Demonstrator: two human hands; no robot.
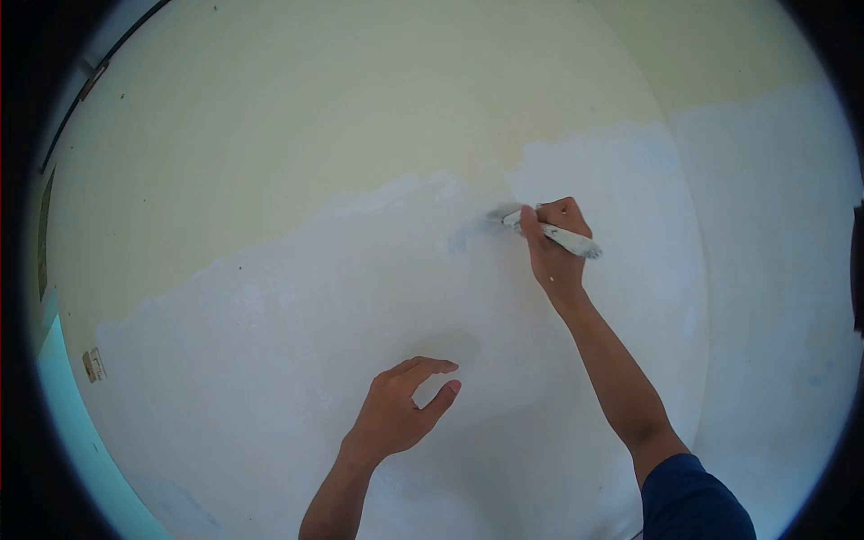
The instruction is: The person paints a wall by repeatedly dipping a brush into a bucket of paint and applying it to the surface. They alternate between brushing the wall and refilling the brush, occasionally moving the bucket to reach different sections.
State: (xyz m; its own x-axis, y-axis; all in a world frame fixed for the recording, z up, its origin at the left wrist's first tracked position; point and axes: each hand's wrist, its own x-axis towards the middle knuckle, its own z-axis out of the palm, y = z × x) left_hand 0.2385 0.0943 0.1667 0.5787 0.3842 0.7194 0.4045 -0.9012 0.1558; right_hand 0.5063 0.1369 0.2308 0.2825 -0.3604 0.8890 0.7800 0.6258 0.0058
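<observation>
My right hand (560, 241) is closed around the pale, paint-smeared handle of a paintbrush (571, 241). The brush's greyish head points left and lies against the wall (378, 288), close below the ragged border between a white coat and the cream surface above. A faint bluish-grey smear (459, 241) shows just left of the brush head. Lower and to the left, my left hand (400, 402) hovers in front of the white area, thumb and fingers apart, holding nothing. Its shadow falls on the wall beside it.
An inside corner (688, 198) meets a second wall (774, 270) at right, also white below and cream above. A small open electrical box (94, 365) sits low at left. Dark trim (117, 49) runs along the upper left, and a turquoise surface (76, 423) shows at lower left.
</observation>
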